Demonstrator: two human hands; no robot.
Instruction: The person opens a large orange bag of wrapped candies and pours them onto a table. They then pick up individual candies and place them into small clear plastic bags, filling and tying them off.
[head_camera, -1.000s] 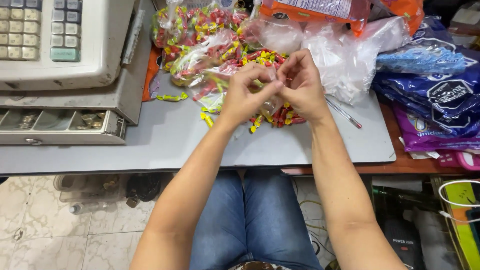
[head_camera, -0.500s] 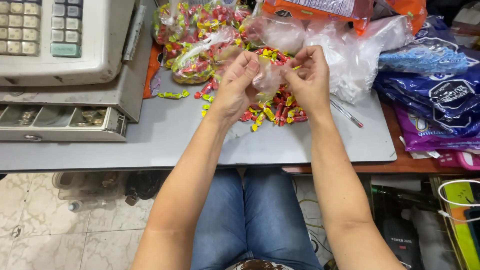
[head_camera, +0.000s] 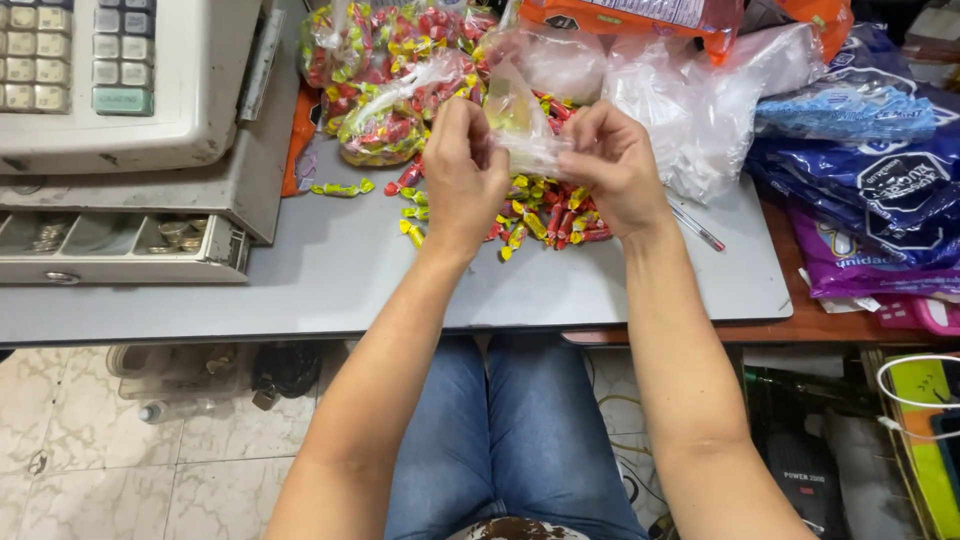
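Observation:
My left hand (head_camera: 462, 175) and my right hand (head_camera: 615, 165) both pinch a small clear plastic bag (head_camera: 522, 125), held up between them above the grey counter (head_camera: 330, 275). Under the hands lies a loose heap of small red and yellow wrapped candies (head_camera: 545, 215). Behind it sit several filled clear bags of the same candies (head_camera: 395, 75). A few stray candies (head_camera: 340, 188) lie to the left.
A cash register (head_camera: 110, 85) with its coin drawer (head_camera: 120, 245) open stands at the left. Blue and purple snack packs (head_camera: 870, 190) pile up at the right, a crumpled clear bag (head_camera: 700, 95) beside them. A pen (head_camera: 697, 227) lies near my right wrist.
Both hands have risen from the candy heap with the clear bag and moved slightly apart, spreading its mouth.

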